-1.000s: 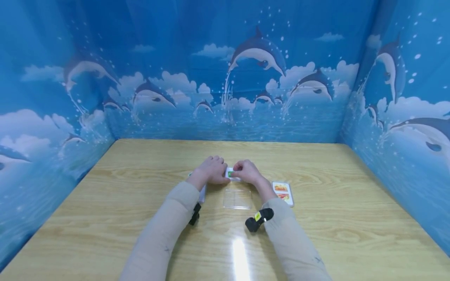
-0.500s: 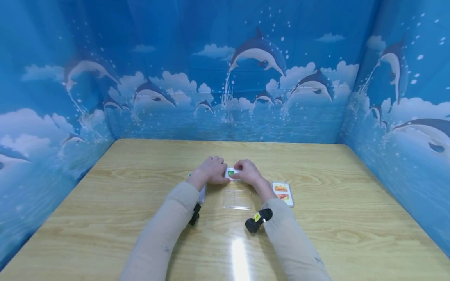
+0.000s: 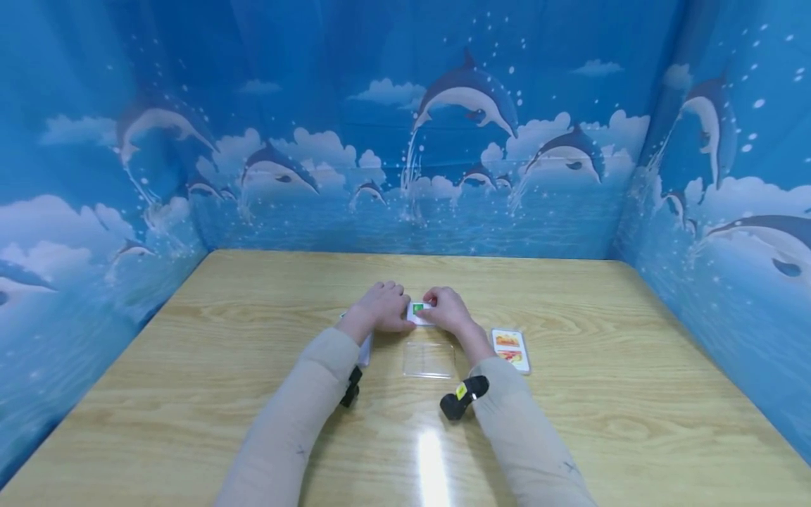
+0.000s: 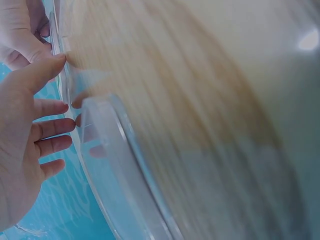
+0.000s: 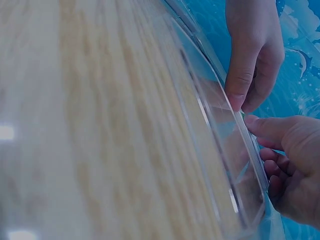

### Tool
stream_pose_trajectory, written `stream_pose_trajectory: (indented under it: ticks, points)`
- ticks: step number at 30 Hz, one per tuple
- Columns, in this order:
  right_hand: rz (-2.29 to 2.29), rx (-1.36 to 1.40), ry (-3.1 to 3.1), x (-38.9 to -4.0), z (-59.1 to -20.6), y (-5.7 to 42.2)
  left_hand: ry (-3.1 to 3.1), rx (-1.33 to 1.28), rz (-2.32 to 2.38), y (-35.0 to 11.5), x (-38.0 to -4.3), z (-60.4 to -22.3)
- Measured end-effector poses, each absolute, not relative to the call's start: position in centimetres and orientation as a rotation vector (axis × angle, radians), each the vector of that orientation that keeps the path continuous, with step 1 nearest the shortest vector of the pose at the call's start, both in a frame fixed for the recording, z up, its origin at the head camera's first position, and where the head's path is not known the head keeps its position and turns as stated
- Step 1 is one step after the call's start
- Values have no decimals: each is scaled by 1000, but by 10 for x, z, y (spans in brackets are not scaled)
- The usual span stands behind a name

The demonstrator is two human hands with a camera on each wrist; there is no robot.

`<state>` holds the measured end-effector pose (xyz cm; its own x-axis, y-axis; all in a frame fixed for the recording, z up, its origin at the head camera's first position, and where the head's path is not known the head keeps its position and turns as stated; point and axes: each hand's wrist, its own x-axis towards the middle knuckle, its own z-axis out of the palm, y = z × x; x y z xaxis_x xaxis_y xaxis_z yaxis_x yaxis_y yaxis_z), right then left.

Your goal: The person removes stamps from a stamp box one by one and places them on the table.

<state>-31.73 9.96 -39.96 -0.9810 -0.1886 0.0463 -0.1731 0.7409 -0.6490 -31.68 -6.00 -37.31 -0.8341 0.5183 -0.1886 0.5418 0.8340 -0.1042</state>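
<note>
A small white card [image 3: 418, 310] with a green picture lies between both hands, mid-table. At its left end rests my left hand [image 3: 385, 308], palm down, the thumb near the card's edge; in the left wrist view its fingers are straight and spread. My right hand [image 3: 446, 308] pinches the card's right part with thumb and curled fingers, hiding that end. Closer to me is a clear plastic case part [image 3: 429, 360], flat on the table. Whether one card or several lie under the hands cannot be told.
Right of my right forearm lies a white card [image 3: 510, 350] with orange food pictures, seemingly in a clear case. A pale flat thing [image 3: 365, 351] is half hidden under my left forearm. Dolphin-print curtains [image 3: 405, 141] border the wooden table [image 3: 285, 282].
My right thumb has shifted slightly on the card, and more of the green picture shows. The left hand stays where it was.
</note>
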Motion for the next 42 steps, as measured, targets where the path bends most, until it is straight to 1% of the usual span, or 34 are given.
stream_pose_trajectory:
  ticks: [11, 28, 38, 42]
  points:
    - [-1062, -263, 2910, -318, -397, 99, 2861, 824, -220, -60, -317, -371]
    - [-1057, -278, 2922, -322, -397, 99, 2870, 804, -185, -60, -318, -370]
    - [-1102, -241, 2914, -323, -399, 98, 2871, 823, -211, -60, -318, -371]
    - [-1170, -182, 2900, -323, -399, 98, 2871, 839, -231, -60, -317, -373]
